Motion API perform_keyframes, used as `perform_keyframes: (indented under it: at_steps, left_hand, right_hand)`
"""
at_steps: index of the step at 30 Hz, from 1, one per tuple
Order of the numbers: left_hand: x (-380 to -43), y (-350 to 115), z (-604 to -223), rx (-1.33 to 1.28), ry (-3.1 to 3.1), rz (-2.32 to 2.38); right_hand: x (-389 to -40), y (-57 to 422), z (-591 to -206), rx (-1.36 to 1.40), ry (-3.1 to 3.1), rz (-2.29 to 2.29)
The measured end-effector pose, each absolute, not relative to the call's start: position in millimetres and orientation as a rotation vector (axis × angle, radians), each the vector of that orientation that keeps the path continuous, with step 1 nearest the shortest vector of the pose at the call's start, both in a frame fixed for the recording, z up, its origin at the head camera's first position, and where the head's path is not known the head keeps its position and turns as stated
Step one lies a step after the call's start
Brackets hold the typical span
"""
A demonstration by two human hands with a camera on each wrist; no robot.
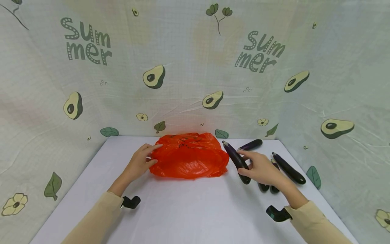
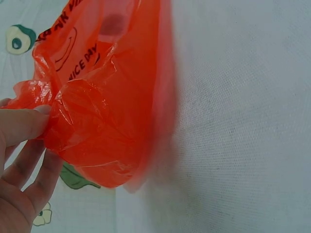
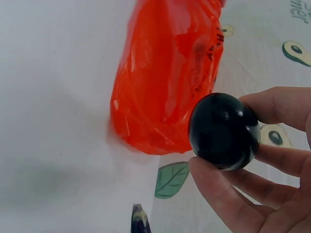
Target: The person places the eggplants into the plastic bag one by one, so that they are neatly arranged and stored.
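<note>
A red plastic bag [image 1: 189,162] with dark lettering lies crumpled at the back middle of the white table. My left hand [image 1: 141,162] pinches its left end between thumb and fingers; in the left wrist view the thin plastic [image 2: 104,121] bunches beside the thumb. To the right of the bag, my right hand [image 1: 259,167] grips a dark purple eggplant [image 1: 236,161], tilted with its stem end up and toward the bag. The right wrist view shows that eggplant's round, glossy end [image 3: 223,131] between the thumb and fingers.
More eggplants lie on the right of the table: one [image 1: 251,145] behind my right hand, a long one [image 1: 289,168] near the right edge, and others partly hidden under the hand. Printed cloth walls [image 1: 182,112] stand at the back and both sides.
</note>
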State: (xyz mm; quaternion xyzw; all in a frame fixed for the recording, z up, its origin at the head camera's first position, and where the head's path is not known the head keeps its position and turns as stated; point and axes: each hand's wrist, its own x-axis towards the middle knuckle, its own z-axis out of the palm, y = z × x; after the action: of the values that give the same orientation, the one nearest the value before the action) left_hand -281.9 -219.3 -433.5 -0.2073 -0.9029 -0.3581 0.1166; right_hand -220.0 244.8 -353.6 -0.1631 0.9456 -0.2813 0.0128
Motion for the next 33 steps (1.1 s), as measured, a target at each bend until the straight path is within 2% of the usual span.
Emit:
perform_keyframes:
  at_steps: [33]
  left_hand:
    - [-283.3, -218.5, -428.6, -0.555, -2.67, -1.074]
  right_hand:
    - [-232.6, 203.3, -383.0, -0.557, 2.833, -0.967]
